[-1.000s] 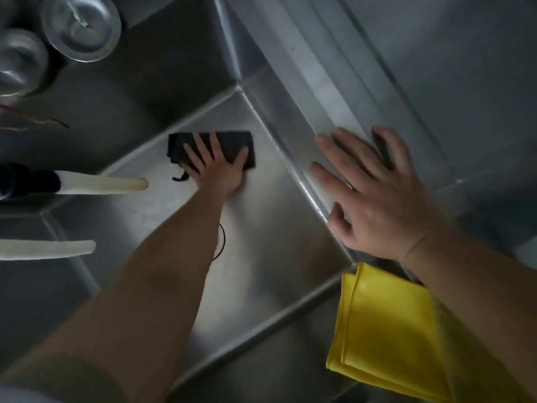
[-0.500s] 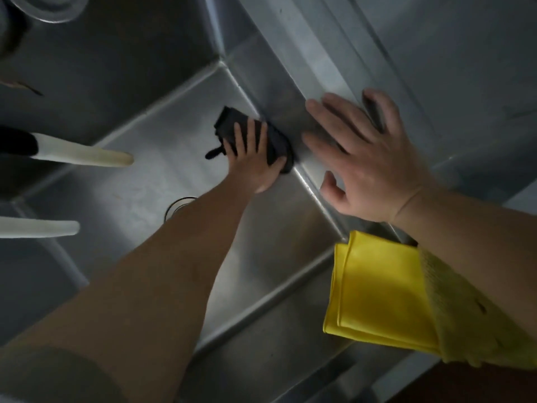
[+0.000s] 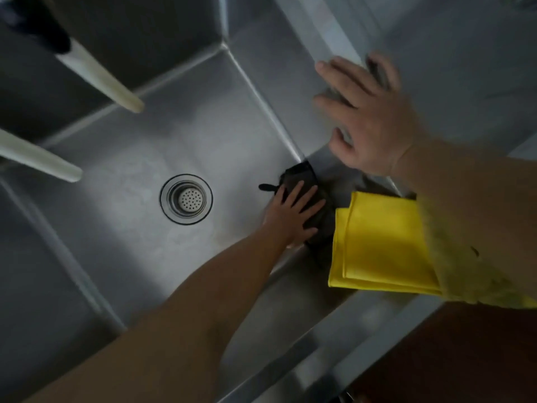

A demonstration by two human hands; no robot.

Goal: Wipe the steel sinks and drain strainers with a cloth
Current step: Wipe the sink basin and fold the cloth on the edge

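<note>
My left hand point(image 3: 293, 215) lies flat, fingers spread, pressing a dark cloth point(image 3: 302, 177) into the near right corner of the steel sink point(image 3: 180, 132). The round drain strainer point(image 3: 186, 199) sits uncovered in the sink floor, left of that hand. My right hand point(image 3: 366, 117) rests open with fingers apart on the sink's right rim, holding nothing.
A folded yellow cloth point(image 3: 380, 242) lies on the right rim under my right forearm, partly over the dark cloth. Two pale faucet spouts point(image 3: 104, 80) point(image 3: 40, 161) reach over the sink from the left. Another basin lies at the far left.
My left hand has slid the dark cloth from the far wall along the right side down to the near right corner. The drain strainer is now in full view. My right hand stays on the rim.
</note>
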